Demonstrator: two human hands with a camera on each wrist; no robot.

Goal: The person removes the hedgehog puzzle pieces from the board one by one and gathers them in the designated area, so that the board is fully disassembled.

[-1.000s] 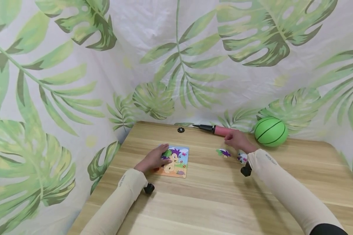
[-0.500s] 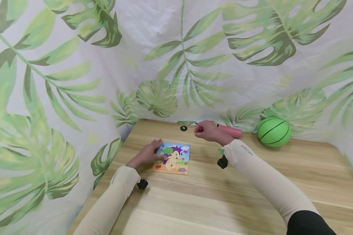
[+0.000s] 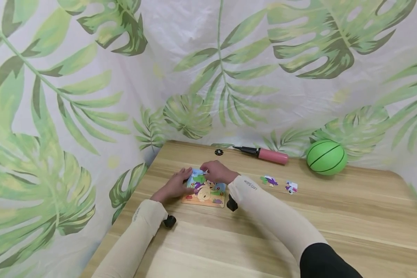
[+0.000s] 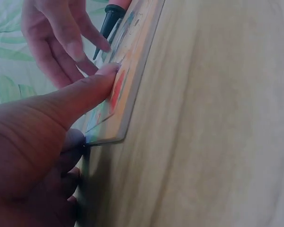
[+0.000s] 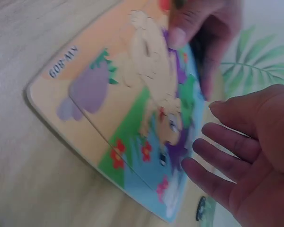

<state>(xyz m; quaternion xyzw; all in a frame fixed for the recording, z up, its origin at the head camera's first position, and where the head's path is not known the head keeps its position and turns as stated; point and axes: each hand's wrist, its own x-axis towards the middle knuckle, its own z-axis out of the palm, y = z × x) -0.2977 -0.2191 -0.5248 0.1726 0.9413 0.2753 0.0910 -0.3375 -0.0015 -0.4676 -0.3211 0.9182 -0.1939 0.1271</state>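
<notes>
The left hand grips the left edge of a flat, multicoloured cartoon-animal puzzle board on the pale wooden desk; the right hand, fingers loosely bent, is over its far part. Right of the board lie two purple-and-white puzzle pieces; beyond it, a black round disc.

In the grip of the left hand, the puzzle board is presenting a smooth printed face, its edge looking matt. Beneath the grip, the tabletop is showing smooth wood grain. Beyond the grip, the pump is looking like smooth plastic and the backdrop — creased, faintly glossy — like cloth.
</notes>
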